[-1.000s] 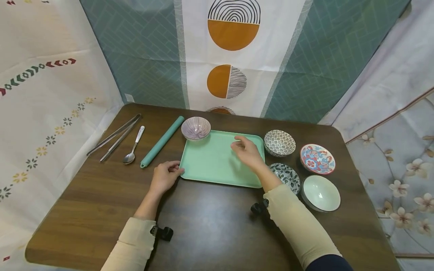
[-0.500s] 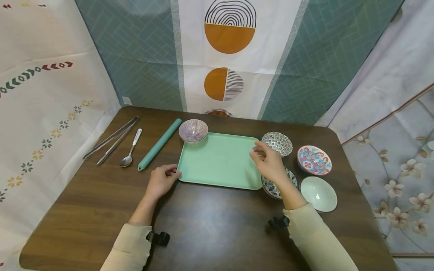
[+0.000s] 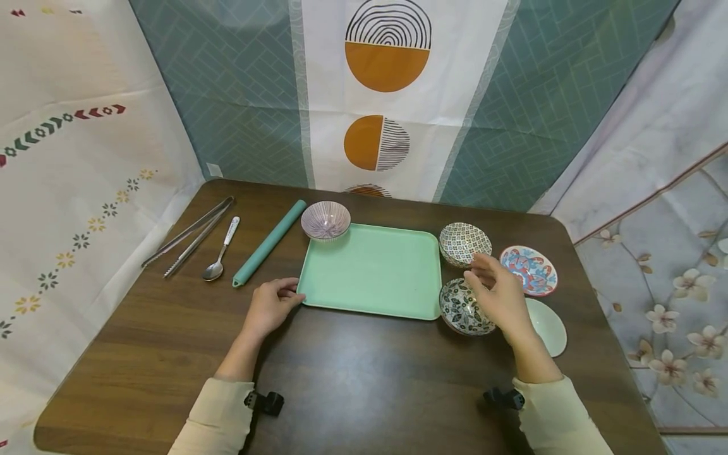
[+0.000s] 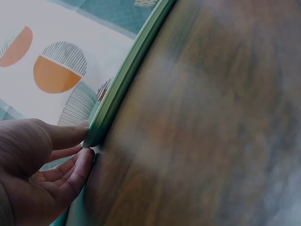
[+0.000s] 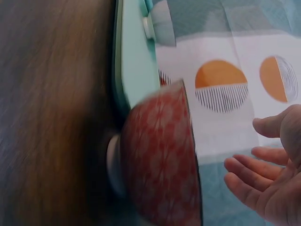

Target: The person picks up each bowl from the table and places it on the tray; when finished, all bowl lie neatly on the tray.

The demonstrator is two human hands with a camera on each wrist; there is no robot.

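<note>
My left hand point(image 3: 270, 308) pinches the near left corner of a light green rectangular tray point(image 3: 370, 272). The left wrist view shows the thumb and fingertips meeting at the tray's rim point(image 4: 110, 101). A purple striped bowl point(image 3: 326, 220) sits at the tray's back left corner. Above the right side of a black-and-white leaf-patterned bowl point(image 3: 459, 308) hovers my right hand point(image 3: 503, 303), its fingers apart and loosely bent. In the right wrist view that hand holds nothing and is apart from the bowl's red patterned outside point(image 5: 157, 155).
To the right stand a checked bowl point(image 3: 464, 242), a red-and-blue patterned bowl point(image 3: 529, 268) and a pale green bowl point(image 3: 550, 328), partly hidden by the right hand. Metal tongs point(image 3: 190, 234), a spoon point(image 3: 220, 253) and a green stick-like roll point(image 3: 270, 243) lie on the left.
My right hand has moved right, from over the tray to over the leaf-patterned bowl. The left hand keeps its grip at the tray's corner. The head view has shifted slightly.
</note>
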